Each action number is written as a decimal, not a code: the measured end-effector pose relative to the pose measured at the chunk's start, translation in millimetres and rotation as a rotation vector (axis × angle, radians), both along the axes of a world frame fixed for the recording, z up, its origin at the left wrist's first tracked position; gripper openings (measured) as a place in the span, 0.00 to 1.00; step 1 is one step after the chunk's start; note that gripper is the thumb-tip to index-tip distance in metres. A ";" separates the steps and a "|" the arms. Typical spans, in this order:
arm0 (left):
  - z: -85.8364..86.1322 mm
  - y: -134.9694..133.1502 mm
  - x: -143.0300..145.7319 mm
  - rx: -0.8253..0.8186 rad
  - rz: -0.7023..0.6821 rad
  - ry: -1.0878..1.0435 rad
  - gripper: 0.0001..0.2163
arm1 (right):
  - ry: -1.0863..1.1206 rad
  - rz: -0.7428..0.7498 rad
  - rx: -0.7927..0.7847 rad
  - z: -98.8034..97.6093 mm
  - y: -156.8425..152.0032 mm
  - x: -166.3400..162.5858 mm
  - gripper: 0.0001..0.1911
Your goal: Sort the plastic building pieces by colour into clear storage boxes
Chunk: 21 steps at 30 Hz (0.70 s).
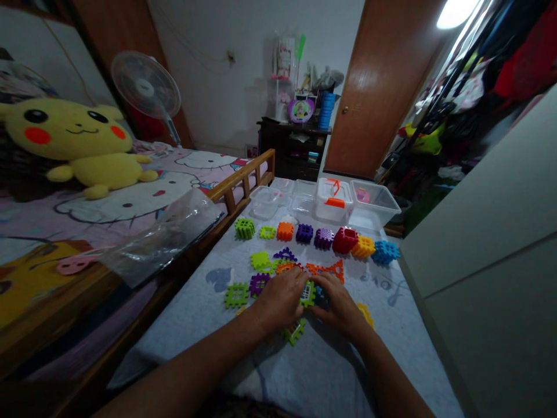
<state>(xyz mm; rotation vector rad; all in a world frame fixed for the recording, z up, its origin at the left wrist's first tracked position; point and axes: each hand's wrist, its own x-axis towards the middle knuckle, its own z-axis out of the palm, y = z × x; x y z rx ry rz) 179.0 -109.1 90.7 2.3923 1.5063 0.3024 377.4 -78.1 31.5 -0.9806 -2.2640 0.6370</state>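
My left hand [282, 297] and my right hand [337, 303] meet over the middle of the table. Between them is a green notched building tile [308, 295] with a white grid in its centre, gripped by the fingers of both. Below it on the cloth lies another green tile [295, 332], partly covered by my left hand. Beside my left hand are a purple square frame [258, 284] and a green square frame [236, 295]. Orange triangular pieces [333, 269] lie just beyond my fingers, and a yellow tile [365, 314] shows past my right wrist.
Colour-sorted stacks stand in a row, from a green stack [245, 229] to a blue stack [386, 252]. Behind them are clear plastic boxes and a lidded box with an orange handle [334, 202]. A wooden bed rail [237, 188] borders the left; a white cabinet [483, 232] the right.
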 end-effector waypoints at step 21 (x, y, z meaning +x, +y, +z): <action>40.4 148.1 -107.4 0.093 0.169 0.452 0.25 | 0.052 -0.156 0.032 -3.2 4.5 6.5 0.26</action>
